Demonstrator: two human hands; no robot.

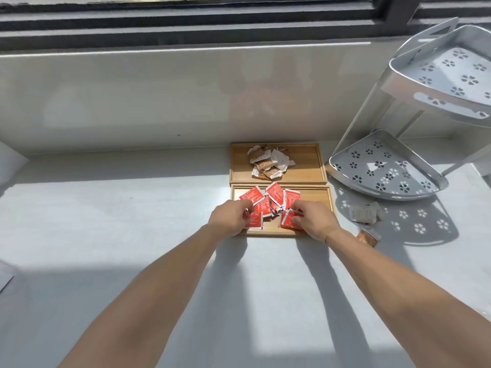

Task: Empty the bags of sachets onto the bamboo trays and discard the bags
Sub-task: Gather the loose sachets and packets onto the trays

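Two bamboo trays lie one behind the other on the white counter. The far tray [305,166] holds a pile of brown and white sachets [268,162]. The near tray [313,193] holds several red sachets [276,193]. My left hand [228,217] rests on the near tray's left part, fingers pinched on a red sachet [254,221]. My right hand [314,220] is over the tray's right part, fingers closed on another red sachet [287,219]. To the right of the near tray lie a clear bag [364,214] with pale sachets and a small brown packet [368,237].
A white two-tier corner rack [398,166] with flower cut-outs stands at the right against the wall. A white ledge and dark window frame run along the back. A white object edge [5,277] shows at the far left.
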